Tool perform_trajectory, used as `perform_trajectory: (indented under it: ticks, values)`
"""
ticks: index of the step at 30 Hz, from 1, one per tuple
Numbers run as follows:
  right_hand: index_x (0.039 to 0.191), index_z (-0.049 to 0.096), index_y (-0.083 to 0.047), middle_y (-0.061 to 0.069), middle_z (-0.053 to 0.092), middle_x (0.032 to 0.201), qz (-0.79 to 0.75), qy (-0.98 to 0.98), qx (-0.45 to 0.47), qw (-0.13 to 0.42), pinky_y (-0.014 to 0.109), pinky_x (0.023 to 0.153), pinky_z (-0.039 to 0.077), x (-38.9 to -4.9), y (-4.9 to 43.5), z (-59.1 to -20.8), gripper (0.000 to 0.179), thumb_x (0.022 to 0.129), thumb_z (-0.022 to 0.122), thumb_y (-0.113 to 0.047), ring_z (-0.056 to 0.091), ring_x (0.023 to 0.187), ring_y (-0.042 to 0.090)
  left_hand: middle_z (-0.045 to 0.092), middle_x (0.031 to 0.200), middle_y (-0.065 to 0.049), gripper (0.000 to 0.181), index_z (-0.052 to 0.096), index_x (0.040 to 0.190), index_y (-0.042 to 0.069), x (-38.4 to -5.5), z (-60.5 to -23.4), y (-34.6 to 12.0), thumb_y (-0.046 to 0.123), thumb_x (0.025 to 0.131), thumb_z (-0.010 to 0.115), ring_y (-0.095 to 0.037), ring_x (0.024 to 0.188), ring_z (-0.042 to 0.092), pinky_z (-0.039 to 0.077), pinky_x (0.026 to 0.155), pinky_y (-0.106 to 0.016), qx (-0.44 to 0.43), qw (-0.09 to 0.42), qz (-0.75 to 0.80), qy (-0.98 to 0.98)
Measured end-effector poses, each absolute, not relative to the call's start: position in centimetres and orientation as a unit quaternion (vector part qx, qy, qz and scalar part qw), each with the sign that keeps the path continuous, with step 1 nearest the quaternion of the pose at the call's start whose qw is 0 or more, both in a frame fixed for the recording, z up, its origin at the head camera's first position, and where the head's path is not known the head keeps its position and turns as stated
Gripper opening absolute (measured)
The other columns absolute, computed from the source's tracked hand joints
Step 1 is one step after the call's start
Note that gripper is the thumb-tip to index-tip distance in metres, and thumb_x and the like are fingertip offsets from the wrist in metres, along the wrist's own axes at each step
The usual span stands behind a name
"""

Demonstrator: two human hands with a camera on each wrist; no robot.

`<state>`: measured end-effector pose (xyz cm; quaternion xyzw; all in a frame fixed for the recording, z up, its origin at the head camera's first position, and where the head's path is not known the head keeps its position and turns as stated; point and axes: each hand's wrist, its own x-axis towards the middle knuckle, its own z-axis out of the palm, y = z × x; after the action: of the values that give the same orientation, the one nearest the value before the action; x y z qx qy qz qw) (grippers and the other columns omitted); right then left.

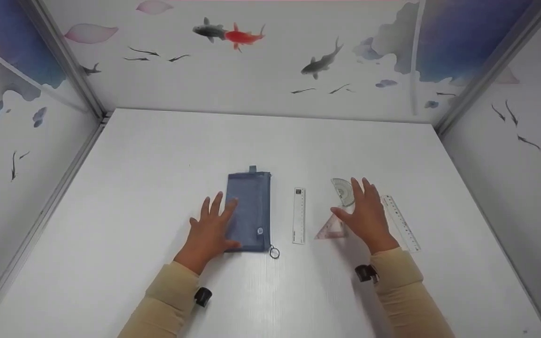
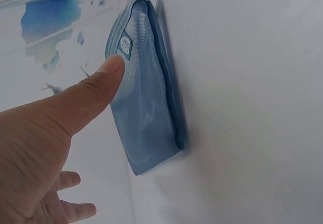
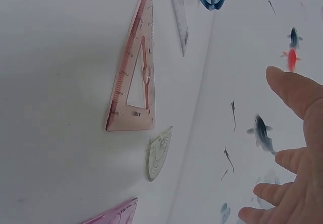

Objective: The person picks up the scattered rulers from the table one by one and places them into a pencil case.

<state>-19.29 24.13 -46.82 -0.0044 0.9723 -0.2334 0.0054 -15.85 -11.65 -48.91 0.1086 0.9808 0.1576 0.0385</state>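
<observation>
A blue zip pencil pouch (image 1: 249,211) lies on the table, its zip and ring along the right side. My left hand (image 1: 208,232) is over the pouch's left edge with fingers spread; in the left wrist view the thumb (image 2: 96,85) is in front of the pouch (image 2: 144,93), and contact is unclear. My right hand (image 1: 368,218) holds nothing, fingers spread, above a pink set square (image 1: 330,230) and a clear protractor (image 1: 342,190), partly covering both. The right wrist view shows the set square (image 3: 117,103) and protractor (image 3: 159,156) whole.
A white-looking straight ruler (image 1: 299,216) lies between the pouch and the set square. Another ruler (image 1: 401,223) lies slanted right of my right hand. Patterned panels with painted fish (image 1: 244,37) enclose the white table (image 1: 158,145) at the back and both sides.
</observation>
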Motion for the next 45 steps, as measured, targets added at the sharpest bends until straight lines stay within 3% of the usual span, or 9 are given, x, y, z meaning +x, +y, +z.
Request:
perform_trajectory:
  ticks: [16,26,37,45]
  values:
    - [0.153,0.017,-0.007,0.024,0.013,0.157,-0.293,0.956,-0.006,0.016,0.054,0.114,0.019,-20.0,22.1,-47.6,0.090,0.087,0.070,-0.038,0.012,0.144,0.042,0.018,0.158,-0.018,0.102,0.032,0.151,0.024,-15.8,-49.1,-10.2,0.040,0.067,0.086,-0.043,0.142,0.019,0.041,0.087,-0.071,0.142,0.046,0.154,0.977]
    - [0.150,0.024,-0.003,0.021,0.025,0.154,-0.336,0.942,-0.004,-0.004,0.047,0.116,0.019,-20.2,20.9,-47.8,0.084,0.086,0.073,-0.028,0.021,0.144,0.037,0.024,0.154,-0.020,0.101,0.035,0.150,0.022,-15.8,-49.2,-9.2,0.035,0.066,0.089,-0.044,0.139,0.026,0.041,0.087,-0.070,0.176,0.036,0.165,0.970]
    - [0.152,0.021,-0.004,0.021,0.022,0.155,-0.383,0.922,0.026,0.036,0.046,0.116,0.017,-20.6,20.3,-48.4,0.086,0.087,0.072,-0.027,0.019,0.144,0.036,0.025,0.154,-0.020,0.102,0.035,0.150,0.024,-16.0,-49.4,-8.3,0.032,0.064,0.090,-0.043,0.138,0.026,0.044,0.087,-0.065,0.200,0.064,0.193,0.958]
    - [0.152,0.021,-0.004,0.021,0.022,0.156,-0.408,0.910,0.041,0.054,0.047,0.116,0.018,-20.5,19.3,-48.4,0.085,0.087,0.073,-0.025,0.018,0.144,0.036,0.031,0.149,-0.022,0.095,0.040,0.147,0.027,-16.3,-49.6,-7.8,0.030,0.065,0.089,-0.045,0.133,0.034,0.049,0.084,-0.059,0.227,0.071,0.168,0.957]
